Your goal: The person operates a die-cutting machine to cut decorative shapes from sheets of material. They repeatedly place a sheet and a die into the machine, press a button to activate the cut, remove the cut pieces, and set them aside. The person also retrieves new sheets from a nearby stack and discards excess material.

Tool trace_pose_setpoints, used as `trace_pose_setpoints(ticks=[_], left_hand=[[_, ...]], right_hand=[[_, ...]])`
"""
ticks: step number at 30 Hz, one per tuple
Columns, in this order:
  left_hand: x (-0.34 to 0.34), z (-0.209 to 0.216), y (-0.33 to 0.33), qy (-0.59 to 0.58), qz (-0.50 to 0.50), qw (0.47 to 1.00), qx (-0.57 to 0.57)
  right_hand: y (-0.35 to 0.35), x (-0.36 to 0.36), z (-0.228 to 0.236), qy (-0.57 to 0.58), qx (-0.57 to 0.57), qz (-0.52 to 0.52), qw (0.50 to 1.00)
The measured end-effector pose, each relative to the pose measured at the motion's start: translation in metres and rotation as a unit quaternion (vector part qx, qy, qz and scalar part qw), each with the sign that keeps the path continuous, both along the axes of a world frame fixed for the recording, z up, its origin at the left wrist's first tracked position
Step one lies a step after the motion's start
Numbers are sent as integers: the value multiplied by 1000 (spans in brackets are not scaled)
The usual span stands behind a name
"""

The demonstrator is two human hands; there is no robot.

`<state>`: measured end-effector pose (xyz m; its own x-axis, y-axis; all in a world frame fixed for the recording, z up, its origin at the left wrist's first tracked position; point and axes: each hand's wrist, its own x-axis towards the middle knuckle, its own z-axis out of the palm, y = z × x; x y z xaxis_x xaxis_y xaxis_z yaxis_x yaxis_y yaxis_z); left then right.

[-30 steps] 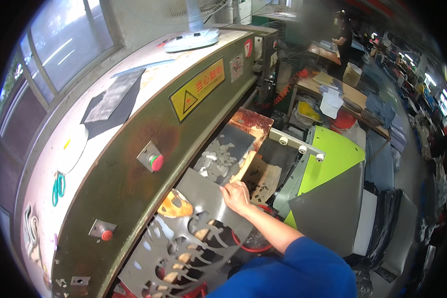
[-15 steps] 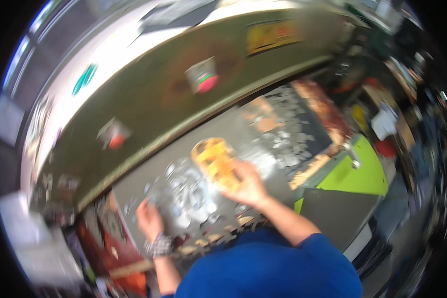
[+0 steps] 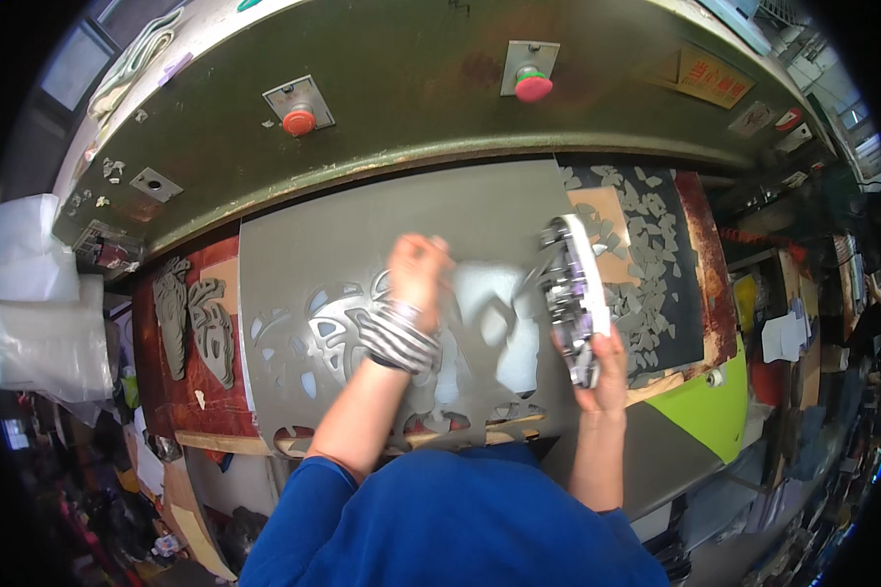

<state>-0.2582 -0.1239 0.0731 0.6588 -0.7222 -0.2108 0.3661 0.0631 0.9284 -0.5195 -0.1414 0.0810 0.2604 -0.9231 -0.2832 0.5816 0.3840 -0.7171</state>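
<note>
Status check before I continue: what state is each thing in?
Left hand: fingers curled over the grey sheet; hold unclear
Right hand: gripping the cutting die
Cutting die: held, turned on edge
Grey sheet: spread flat, holed by cut-outs
Slotted grey pieces: lying side by side
Small grey scraps: scattered
Red button: pressed or not, unclear
Pink button: likewise unclear

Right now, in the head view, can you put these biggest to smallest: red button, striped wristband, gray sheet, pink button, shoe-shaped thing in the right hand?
1. Gray sheet
2. Shoe-shaped thing in the right hand
3. Striped wristband
4. Red button and pink button: too alike to rank
</note>
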Motion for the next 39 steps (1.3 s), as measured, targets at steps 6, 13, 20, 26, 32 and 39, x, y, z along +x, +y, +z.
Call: trace_pose_setpoints(ticks=[6,13,20,26,32,39], left_hand=[[149,100,32,-81,98,969,-210],[66,41,70,-192,23,981,14],[23,11,156,-662,-145,722,139],[7,19,167,-750,-447,487,-26],[30,-8,123,-661,-340,665,-74],[139,111,32,4,50,975,-218]], right_hand=[[6,-79,12,356,-127,-167,911],[-16,-153,-26,587,-211,-262,736],[-3,-167,-49,799,-304,-188,484],[13,-82,-25,656,-450,-89,600],[95,30,-12,418,-562,103,706],[140,76,-12,494,-558,228,627]])
